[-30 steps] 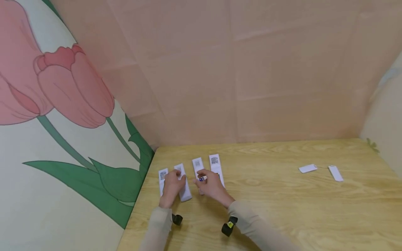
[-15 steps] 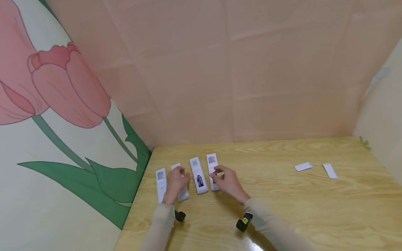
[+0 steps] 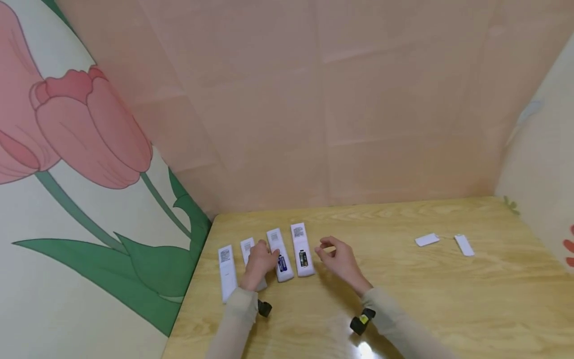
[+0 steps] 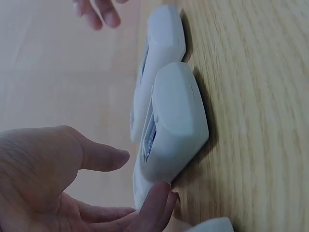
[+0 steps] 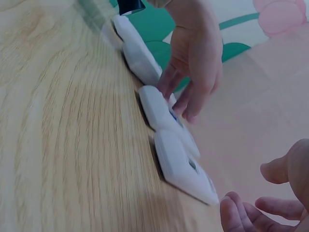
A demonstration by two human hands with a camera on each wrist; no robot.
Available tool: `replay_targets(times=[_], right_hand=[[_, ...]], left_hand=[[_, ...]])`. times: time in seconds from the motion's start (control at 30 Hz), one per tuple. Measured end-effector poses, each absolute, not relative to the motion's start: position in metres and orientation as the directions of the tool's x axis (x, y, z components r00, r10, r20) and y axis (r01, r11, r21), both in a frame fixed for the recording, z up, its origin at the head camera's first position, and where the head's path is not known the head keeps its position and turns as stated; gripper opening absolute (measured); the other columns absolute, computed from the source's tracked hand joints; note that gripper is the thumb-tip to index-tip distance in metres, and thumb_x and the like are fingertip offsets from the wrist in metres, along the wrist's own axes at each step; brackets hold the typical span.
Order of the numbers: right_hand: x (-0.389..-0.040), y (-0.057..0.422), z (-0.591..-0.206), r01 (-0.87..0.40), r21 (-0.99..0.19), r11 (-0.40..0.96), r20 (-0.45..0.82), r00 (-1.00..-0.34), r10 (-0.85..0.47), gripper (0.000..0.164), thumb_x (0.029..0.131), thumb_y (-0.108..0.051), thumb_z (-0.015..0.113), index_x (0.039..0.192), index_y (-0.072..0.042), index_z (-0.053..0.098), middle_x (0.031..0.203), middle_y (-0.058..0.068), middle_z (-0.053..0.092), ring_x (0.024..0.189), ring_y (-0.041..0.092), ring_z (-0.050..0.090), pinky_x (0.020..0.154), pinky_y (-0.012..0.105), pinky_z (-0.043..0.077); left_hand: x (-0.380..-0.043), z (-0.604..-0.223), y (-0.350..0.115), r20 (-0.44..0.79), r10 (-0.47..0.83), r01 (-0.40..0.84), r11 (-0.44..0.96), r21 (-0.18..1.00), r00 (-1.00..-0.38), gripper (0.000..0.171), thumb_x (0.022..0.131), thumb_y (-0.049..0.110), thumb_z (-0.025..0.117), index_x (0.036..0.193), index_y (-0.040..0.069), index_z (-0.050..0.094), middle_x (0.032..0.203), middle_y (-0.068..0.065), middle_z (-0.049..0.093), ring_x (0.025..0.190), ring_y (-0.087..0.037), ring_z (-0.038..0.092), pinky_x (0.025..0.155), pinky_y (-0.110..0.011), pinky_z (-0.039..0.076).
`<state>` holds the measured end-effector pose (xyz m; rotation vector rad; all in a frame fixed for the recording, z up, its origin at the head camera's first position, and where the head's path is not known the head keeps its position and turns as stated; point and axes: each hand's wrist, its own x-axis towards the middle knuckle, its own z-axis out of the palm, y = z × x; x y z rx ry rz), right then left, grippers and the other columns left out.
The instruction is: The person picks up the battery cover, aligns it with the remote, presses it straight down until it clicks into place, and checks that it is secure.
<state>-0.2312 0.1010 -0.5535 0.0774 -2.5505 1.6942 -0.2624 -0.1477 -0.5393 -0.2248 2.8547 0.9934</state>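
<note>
Side by side on the table lie several white remote controls, backs up. The leftmost remote (image 3: 227,274) has its back covered; the second remote (image 3: 247,245) is partly hidden by my left hand (image 3: 260,260). Blue batteries show in the third remote's (image 3: 274,242) uncovered compartment. Dark greenish batteries sit in the rightmost remote (image 3: 298,239). In the left wrist view, my left fingertips (image 4: 157,200) are at the side of the third remote (image 4: 178,121), thumb raised apart. My right hand (image 3: 341,259) hovers right of the rightmost remote, fingers loosely bent, holding nothing visible.
Two small white covers (image 3: 427,240) lie apart on the right part of the wooden table (image 3: 381,234). A pinkish sheet (image 3: 269,124) rises behind the table, and a tulip-printed panel (image 3: 89,259) stands along the left.
My right hand moved from over the third remote to the rightmost one, then off to its right, uncovering both battery compartments. My left hand shifted right, from the second remote toward the third.
</note>
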Motion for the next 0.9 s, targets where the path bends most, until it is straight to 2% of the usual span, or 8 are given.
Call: replay_targets(times=[0.3,0.4,0.5,0.6,0.67,0.9], right_hand=[[-0.227,0.124,-0.558,-0.082,-0.902,0.425,0.099,-0.995,0.019,0.041,0.102,-0.021,0.073,0.136,0.001,0.066,0.121,0.018,0.073,0.078,0.017,0.070,0.061,0.026,0.058],[-0.228,0.134,-0.557,-0.096,-0.892,0.442,0.116,-0.993,0.017,0.041,0.103,-0.023,0.072,0.136,0.001,0.066,0.120,0.019,0.073,0.079,0.016,0.070,0.060,0.026,0.057],[-0.229,0.143,-0.554,-0.119,-0.883,0.455,0.142,-0.990,0.016,0.040,0.104,-0.023,0.072,0.135,0.001,0.066,0.119,0.020,0.073,0.079,0.018,0.072,0.060,0.025,0.057],[-0.228,0.152,-0.549,-0.130,-0.880,0.457,0.158,-0.987,0.023,0.039,0.104,-0.022,0.071,0.135,0.001,0.065,0.119,0.020,0.073,0.080,0.022,0.073,0.060,0.026,0.057],[-0.229,0.156,-0.546,-0.130,-0.879,0.459,0.162,-0.986,0.031,0.039,0.104,-0.023,0.071,0.135,0.000,0.066,0.120,0.020,0.073,0.081,0.025,0.074,0.060,0.026,0.057],[-0.229,0.168,-0.538,-0.130,-0.878,0.460,0.173,-0.983,0.053,0.041,0.105,-0.026,0.070,0.137,-0.001,0.066,0.121,0.020,0.073,0.086,0.035,0.075,0.060,0.027,0.058]], left_hand=[[-0.273,-0.547,-0.143,-0.150,-0.124,-0.190,0.774,0.604,-0.981,0.038,0.103,0.028,0.070,0.111,-0.009,0.064,0.079,-0.013,0.061,0.060,-0.020,0.060,0.047,-0.029,0.046],[-0.278,-0.549,-0.143,-0.129,-0.125,-0.178,0.778,0.602,-0.984,0.036,0.101,0.028,0.071,0.099,-0.008,0.067,0.072,-0.011,0.061,0.055,-0.020,0.059,0.045,-0.030,0.046],[-0.284,-0.559,-0.147,-0.103,-0.110,-0.149,0.791,0.593,-0.989,0.037,0.101,0.031,0.070,0.084,-0.002,0.065,0.064,-0.008,0.058,0.050,-0.017,0.055,0.042,-0.029,0.043],[-0.284,-0.552,-0.146,-0.127,-0.110,-0.165,0.785,0.597,-0.986,0.038,0.101,0.030,0.073,0.079,0.001,0.064,0.062,-0.006,0.057,0.050,-0.015,0.052,0.043,-0.028,0.040],[-0.283,-0.540,-0.141,-0.167,-0.128,-0.204,0.775,0.599,-0.978,0.035,0.100,0.029,0.074,0.082,0.000,0.065,0.064,-0.008,0.057,0.052,-0.017,0.053,0.045,-0.028,0.041],[-0.288,-0.537,-0.140,-0.205,-0.158,-0.250,0.776,0.579,-0.966,0.040,0.097,0.034,0.078,0.103,-0.005,0.071,0.080,-0.012,0.065,0.064,-0.020,0.060,0.053,-0.030,0.047]])
